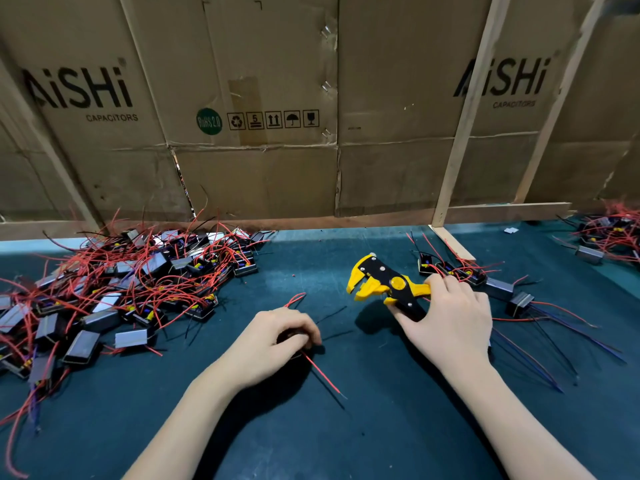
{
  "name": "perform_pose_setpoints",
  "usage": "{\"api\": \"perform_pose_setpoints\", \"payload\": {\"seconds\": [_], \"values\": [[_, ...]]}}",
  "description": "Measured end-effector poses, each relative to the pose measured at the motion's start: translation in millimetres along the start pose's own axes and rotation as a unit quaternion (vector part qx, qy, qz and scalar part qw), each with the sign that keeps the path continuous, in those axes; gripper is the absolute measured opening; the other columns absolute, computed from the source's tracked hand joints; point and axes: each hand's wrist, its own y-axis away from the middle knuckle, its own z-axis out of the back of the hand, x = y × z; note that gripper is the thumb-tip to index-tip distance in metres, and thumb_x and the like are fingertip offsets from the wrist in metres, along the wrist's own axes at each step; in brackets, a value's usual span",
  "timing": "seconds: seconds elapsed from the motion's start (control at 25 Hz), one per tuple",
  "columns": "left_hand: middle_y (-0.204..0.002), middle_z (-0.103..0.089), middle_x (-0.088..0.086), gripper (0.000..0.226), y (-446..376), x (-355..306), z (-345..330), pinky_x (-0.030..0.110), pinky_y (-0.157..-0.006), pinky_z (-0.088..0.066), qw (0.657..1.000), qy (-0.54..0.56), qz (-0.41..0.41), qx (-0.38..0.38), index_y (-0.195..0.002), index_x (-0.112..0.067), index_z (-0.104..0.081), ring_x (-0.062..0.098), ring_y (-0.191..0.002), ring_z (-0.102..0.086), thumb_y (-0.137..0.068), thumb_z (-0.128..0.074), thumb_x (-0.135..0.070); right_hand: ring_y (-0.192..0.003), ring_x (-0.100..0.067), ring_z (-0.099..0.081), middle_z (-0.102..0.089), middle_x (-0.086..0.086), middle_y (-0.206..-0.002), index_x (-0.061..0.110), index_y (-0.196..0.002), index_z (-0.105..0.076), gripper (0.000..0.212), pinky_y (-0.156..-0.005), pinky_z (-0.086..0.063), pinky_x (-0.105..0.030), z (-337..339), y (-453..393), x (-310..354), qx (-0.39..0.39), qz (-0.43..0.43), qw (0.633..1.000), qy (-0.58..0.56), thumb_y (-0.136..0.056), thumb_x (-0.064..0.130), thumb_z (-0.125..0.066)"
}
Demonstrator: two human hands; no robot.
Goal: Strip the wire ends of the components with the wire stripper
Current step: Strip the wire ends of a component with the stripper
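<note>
Gripping the wire stripper [388, 284] in the right hand [446, 320], the left hand [277, 337] clutching 1 component [294, 337], a worker should seat each lead squarely before squeezing.

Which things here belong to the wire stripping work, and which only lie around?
For the job: wire stripper in the right hand; component in the left hand; component pile.
Lying about: cardboard boxes; wooden strips.

Wire stripper [384, 285]: one; hands: two (components [131, 292] uncountable).
</note>
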Motion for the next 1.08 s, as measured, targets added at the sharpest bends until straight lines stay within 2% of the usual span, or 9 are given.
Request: {"api": "perform_pose_setpoints", "payload": {"seconds": [0.08,0.24,0.32,0.4,0.48,0.56,0.68,0.88,1.08], "values": [[-0.089,-0.070,-0.013,0.016,2,3,9,0.020,-0.081,-0.046,0.998,0.041,0.011,0.046,-0.091,-0.025,-0.075,0.006,-0.089,-0.062,-0.085,-0.070,-0.011,-0.078,-0.033,-0.060,-0.063,-0.008,-0.080,0.007,-0.088,-0.063,0.063,-0.071,-0.038,-0.040,-1,0,-4,-0.003,-0.019,1.000,-0.007,-0.065,0.065,-0.075],[-0.092,-0.068,-0.006,0.010,5,6,15,0.028,-0.081,-0.050,0.993,0.077,0.014,0.083,-0.086,-0.026,-0.079,0.012,-0.087,-0.063,-0.078,-0.083,-0.023,-0.083,-0.033,-0.060,-0.064,-0.007,-0.083,0.009,-0.090,-0.063,0.063,-0.074,-0.037,-0.040,-2,1,-9,0.014,-0.035,0.999,-0.016,-0.066,0.067,-0.073],[-0.088,-0.067,-0.005,0.007,4,6,12,0.029,-0.078,-0.049,0.995,0.076,0.028,0.060,-0.078,-0.027,-0.078,0.011,-0.081,-0.062,-0.077,-0.083,-0.022,-0.084,-0.033,-0.060,-0.064,-0.006,-0.084,0.010,-0.090,-0.062,0.062,-0.075,-0.037,-0.040,-3,1,-9,0.026,-0.033,0.999,-0.014,-0.067,0.068,-0.071],[-0.080,-0.069,-0.005,0.008,1,5,3,0.029,-0.071,-0.048,0.996,0.061,0.059,-0.015,-0.072,-0.028,-0.078,0.010,-0.072,-0.060,-0.078,-0.082,-0.025,-0.084,-0.032,-0.059,-0.063,-0.005,-0.084,0.011,-0.088,-0.062,0.062,-0.076,-0.036,-0.040,-3,2,-8,0.038,-0.027,0.999,-0.009,-0.067,0.069,-0.070],[-0.071,-0.068,-0.006,0.012,-3,1,-9,0.020,-0.063,-0.043,0.988,0.044,0.098,-0.109,-0.068,-0.029,-0.077,0.007,-0.063,-0.054,-0.080,-0.079,-0.028,-0.081,-0.032,-0.059,-0.063,-0.005,-0.082,0.011,-0.087,-0.063,0.062,-0.075,-0.037,-0.039,-3,2,-7,0.038,-0.019,0.999,-0.012,-0.066,0.068,-0.072],[-0.065,-0.064,-0.005,0.023,-5,-3,-18,0.016,-0.059,-0.036,0.981,0.034,0.115,-0.153,-0.060,-0.030,-0.074,0.005,-0.058,-0.048,-0.083,-0.076,-0.030,-0.079,-0.032,-0.059,-0.062,-0.006,-0.080,0.010,-0.085,-0.062,0.060,-0.074,-0.037,-0.039,-3,4,-5,0.035,-0.010,0.999,-0.012,-0.065,0.066,-0.074],[-0.062,-0.061,-0.003,0.033,-5,-5,-22,0.016,-0.058,-0.034,0.981,0.027,0.115,-0.154,-0.053,-0.029,-0.068,0.005,-0.055,-0.047,-0.086,-0.073,-0.031,-0.077,-0.033,-0.058,-0.062,-0.007,-0.079,0.009,-0.084,-0.062,0.060,-0.072,-0.037,-0.039,-4,5,-2,0.031,-0.005,0.999,-0.010,-0.064,0.064,-0.077],[-0.067,-0.063,-0.001,0.028,-4,-6,-20,0.014,-0.061,-0.033,0.988,0.010,0.099,-0.120,-0.056,-0.025,-0.072,0.004,-0.061,-0.050,-0.084,-0.076,-0.031,-0.074,-0.033,-0.057,-0.061,-0.008,-0.077,0.008,-0.083,-0.061,0.061,-0.071,-0.037,-0.040,-7,6,2,0.007,-0.008,1.000,-0.010,-0.064,0.063,-0.077],[-0.070,-0.062,0.000,0.027,-4,-6,-21,0.019,-0.064,-0.035,0.989,0.001,0.096,-0.110,-0.059,-0.023,-0.073,0.004,-0.063,-0.050,-0.084,-0.075,-0.032,-0.075,-0.033,-0.056,-0.060,-0.008,-0.078,0.008,-0.085,-0.061,0.060,-0.072,-0.039,-0.041,-6,6,4,0.004,0.002,1.000,-0.014,-0.065,0.062,-0.077]]}}
